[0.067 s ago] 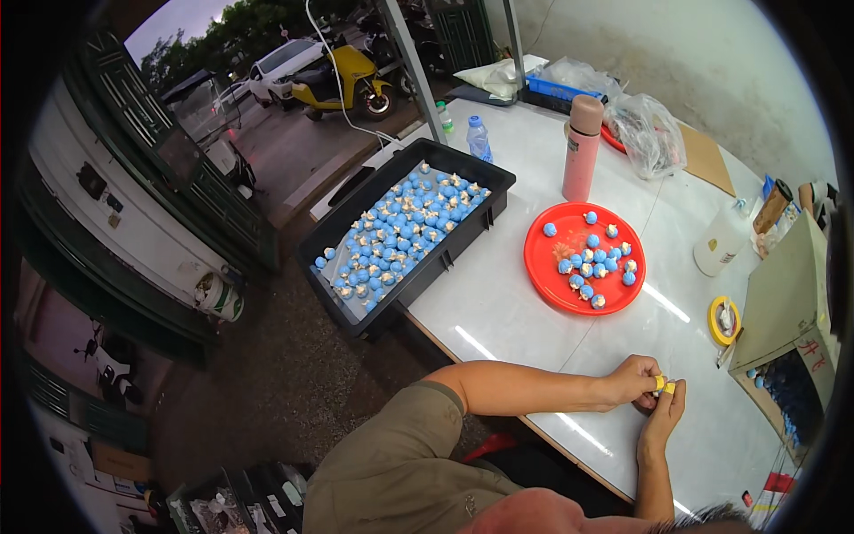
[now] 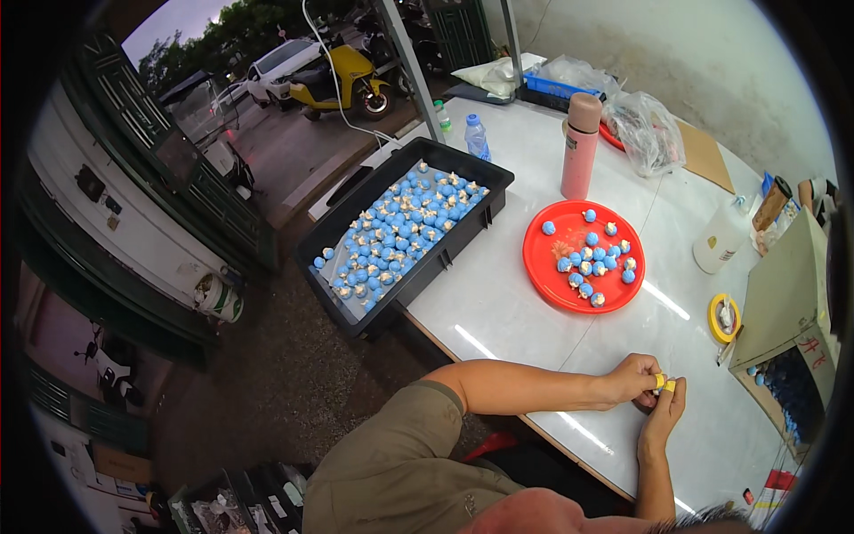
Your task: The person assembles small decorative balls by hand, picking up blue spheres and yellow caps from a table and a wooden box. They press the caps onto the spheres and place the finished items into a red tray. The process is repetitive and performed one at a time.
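Observation:
Above the white table at the right, my left hand (image 2: 630, 380) and my right hand (image 2: 664, 415) meet with fingertips pressed together. Yellow bands wrap fingers on both. Whatever sits between the fingertips is small and mostly hidden, so I cannot name it. Beyond them rests a red round plate (image 2: 553, 285), nearest to my left hand, with several small blue balls (image 2: 598, 254) bearing cream-coloured pieces. Farther left, a black plastic tray (image 2: 427, 283) holds a great many of the same blue-and-cream balls (image 2: 402, 230).
A pink flask (image 2: 579, 160) stands behind the plate. To the right are a white bottle (image 2: 719, 240), a yellow tape roll (image 2: 724, 319) and an open box (image 2: 787, 311) of dark blue pieces. A water bottle (image 2: 478, 140) and plastic bags (image 2: 646, 138) sit at the back.

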A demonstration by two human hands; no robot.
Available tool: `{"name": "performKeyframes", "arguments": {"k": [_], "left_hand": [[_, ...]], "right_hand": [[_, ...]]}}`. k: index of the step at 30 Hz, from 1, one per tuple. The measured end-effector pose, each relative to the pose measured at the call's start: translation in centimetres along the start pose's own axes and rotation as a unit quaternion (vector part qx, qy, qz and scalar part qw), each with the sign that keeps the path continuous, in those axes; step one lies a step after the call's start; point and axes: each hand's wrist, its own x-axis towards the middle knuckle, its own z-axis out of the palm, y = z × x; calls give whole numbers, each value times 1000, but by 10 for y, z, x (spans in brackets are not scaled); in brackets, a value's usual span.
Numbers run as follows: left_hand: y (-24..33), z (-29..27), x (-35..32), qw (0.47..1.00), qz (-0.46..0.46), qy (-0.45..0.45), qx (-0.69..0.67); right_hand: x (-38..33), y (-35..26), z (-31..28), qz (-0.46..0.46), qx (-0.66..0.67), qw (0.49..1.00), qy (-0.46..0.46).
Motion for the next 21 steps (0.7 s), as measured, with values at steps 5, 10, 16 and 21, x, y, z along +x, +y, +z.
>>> {"name": "performKeyframes", "arguments": {"k": [5,10,16,21], "left_hand": [[3,1,-3,1000,1,3,-4],[-1,1,1,1000,7,-2,-2],[-1,0,1,1000,3,-1,-2],[-1,3,0,1000,22,7,-9]], "right_hand": [[0,1,3,-13,-14,1000,12],[0,4,1,-24,-14,1000,9],[1,4,-2,-10,-11,1000,3],[2,7,0,-18,-3,1000,15]]}}
